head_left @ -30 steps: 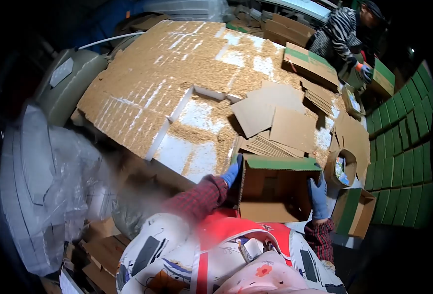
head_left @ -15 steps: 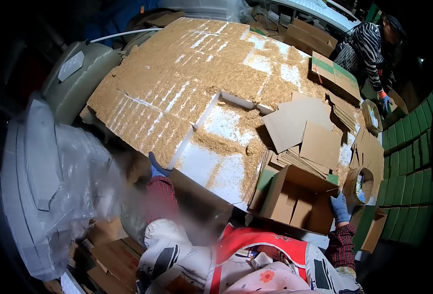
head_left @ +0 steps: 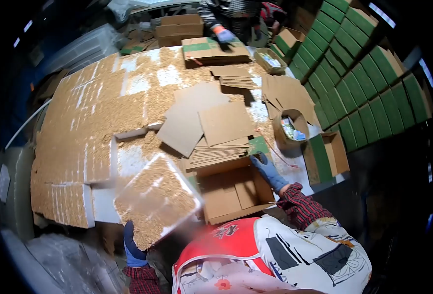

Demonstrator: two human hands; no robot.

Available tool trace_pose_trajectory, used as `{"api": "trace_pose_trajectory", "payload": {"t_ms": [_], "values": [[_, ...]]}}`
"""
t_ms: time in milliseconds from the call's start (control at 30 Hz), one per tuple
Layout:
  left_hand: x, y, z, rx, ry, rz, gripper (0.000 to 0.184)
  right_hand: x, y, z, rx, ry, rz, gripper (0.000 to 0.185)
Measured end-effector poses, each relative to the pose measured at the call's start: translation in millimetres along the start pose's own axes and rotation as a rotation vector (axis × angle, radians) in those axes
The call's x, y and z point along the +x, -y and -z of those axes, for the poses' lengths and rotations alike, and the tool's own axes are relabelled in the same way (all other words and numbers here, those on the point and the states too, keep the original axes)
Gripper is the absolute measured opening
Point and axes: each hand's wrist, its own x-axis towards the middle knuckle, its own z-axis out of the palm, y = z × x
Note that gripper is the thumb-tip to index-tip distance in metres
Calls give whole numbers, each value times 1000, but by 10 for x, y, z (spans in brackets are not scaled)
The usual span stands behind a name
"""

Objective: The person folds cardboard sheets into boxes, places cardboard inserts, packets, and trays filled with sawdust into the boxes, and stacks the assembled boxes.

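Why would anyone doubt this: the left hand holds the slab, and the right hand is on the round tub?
The right hand's place is wrong: in the head view, the right hand is at the far right corner of the open box, not on the tub. The left hand holds the slab.

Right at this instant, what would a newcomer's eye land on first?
Probably the white-edged tray of loose tan material at lower left, its near corner in the blue-gloved left hand. Next, the open cardboard box beside it, the right hand at its rim. Then the stacked green cartons at upper right.
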Motion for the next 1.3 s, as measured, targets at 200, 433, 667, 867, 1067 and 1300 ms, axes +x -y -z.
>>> {"api": "trace_pose_trajectory", "payload": {"t_ms": [200, 433, 667, 867, 1067, 1300], "values": [[498, 324, -455, 1184, 595, -288, 45, 27, -226, 38, -538, 105, 529, 45], [753, 426, -1909, 1233, 324, 53, 41, -100, 411, 23, 29, 1, 57, 41], [1067, 1088, -1519, 1269, 100, 243, 36, 314, 199, 661, 53, 153, 80, 50], [1052, 1579, -1197, 2339, -92, -390, 54, 1532, 5, 1913, -1123, -191, -256, 61], [1018, 1543, -1727, 2526, -58, -217, 45, 1650, -380, 2079, -1047, -288, -170, 29], [2416, 1272, -2547, 1969, 466, -566, 59, 1255, -518, 2559, -169, -474, 22, 30]]}}
